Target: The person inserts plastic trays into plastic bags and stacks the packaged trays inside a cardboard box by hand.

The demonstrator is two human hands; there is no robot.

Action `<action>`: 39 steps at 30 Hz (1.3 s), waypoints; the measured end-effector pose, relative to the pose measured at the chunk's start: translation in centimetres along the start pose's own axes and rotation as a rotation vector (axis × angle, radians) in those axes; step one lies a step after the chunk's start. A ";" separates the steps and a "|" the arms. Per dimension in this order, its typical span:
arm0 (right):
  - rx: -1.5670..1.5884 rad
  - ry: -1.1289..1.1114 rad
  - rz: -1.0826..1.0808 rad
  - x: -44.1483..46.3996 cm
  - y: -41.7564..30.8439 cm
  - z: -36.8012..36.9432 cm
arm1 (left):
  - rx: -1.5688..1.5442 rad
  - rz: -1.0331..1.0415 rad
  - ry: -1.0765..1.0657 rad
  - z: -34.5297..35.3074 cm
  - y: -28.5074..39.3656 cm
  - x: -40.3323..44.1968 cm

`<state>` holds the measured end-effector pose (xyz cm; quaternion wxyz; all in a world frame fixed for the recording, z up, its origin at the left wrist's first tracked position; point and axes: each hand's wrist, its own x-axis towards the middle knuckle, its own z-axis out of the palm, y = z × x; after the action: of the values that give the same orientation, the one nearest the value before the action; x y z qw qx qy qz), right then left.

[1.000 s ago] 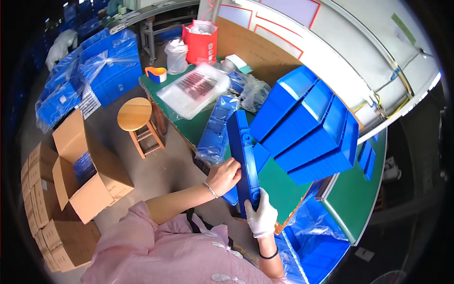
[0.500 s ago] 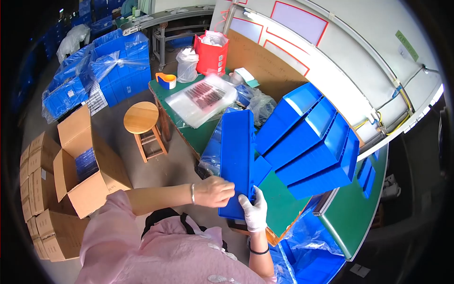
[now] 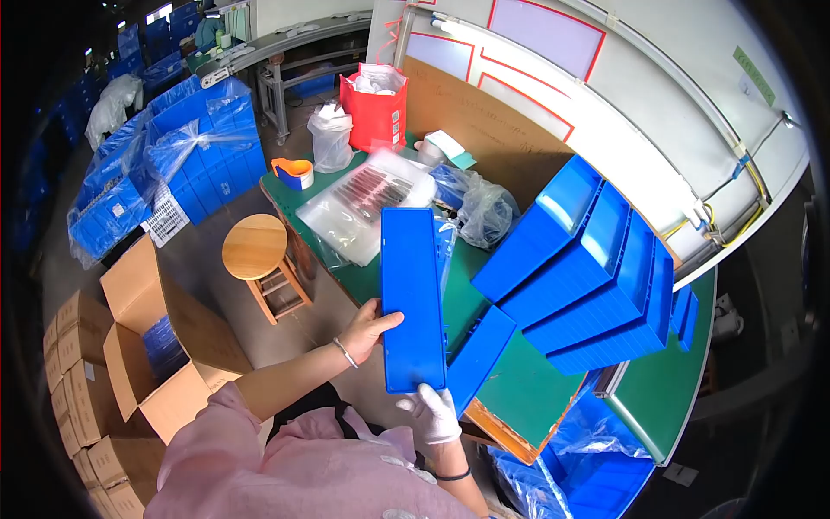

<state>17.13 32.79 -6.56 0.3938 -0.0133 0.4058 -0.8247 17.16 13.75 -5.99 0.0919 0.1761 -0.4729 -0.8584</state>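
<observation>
A long blue plastic tray [image 3: 413, 298] is held up in front of me, its length running away from my body. My left hand [image 3: 367, 329], bare and with a bracelet at the wrist, grips the tray's left edge, thumb on its face. At the near end, my right hand [image 3: 432, 413] in a white glove holds the tray by its lower edge; some of its fingers are hidden. Beneath and to the right, another blue tray [image 3: 484, 350] lies on the green table [image 3: 532, 381].
Stacked blue trays [image 3: 579, 268] lean in rows on the right. Clear plastic bags [image 3: 367, 203], an orange tape dispenser [image 3: 292, 173] and a red bag [image 3: 376, 108] are at the back. A wooden stool [image 3: 255, 246] and an open carton [image 3: 164, 346] stand left.
The tray has shifted left and nearer. My left hand went from a closed position over its face to gripping its left edge; my right hand slid from its right side to the near end.
</observation>
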 end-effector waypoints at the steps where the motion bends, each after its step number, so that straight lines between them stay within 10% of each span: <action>1: 0.050 0.044 -0.005 0.8 1.0 0.9 | 0.003 -0.004 0.001 -0.5 0.1 0.9; 5: 0.157 0.151 -0.250 5.2 1.7 2.9 | 0.081 -0.117 -0.085 -4.1 1.3 5.5; 10: 0.219 0.257 -0.406 9.3 2.5 3.2 | 1.194 0.697 -0.439 -17.9 6.9 14.9; 19: 0.369 0.547 -0.385 12.5 9.1 12.6 | 1.501 0.657 -1.069 -30.5 9.3 27.0; 35: 0.273 0.723 -0.353 12.5 12.3 16.8 | 1.203 0.603 -0.878 -29.3 7.6 31.3; 39: 0.225 0.635 -0.361 12.4 14.0 15.5 | 1.068 0.188 -0.644 -25.8 8.1 29.2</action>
<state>22.83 9.40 -9.39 0.0961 0.2148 0.4057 -0.8832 0.23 -20.16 -18.07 -0.0804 -0.1119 -0.8538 -0.5020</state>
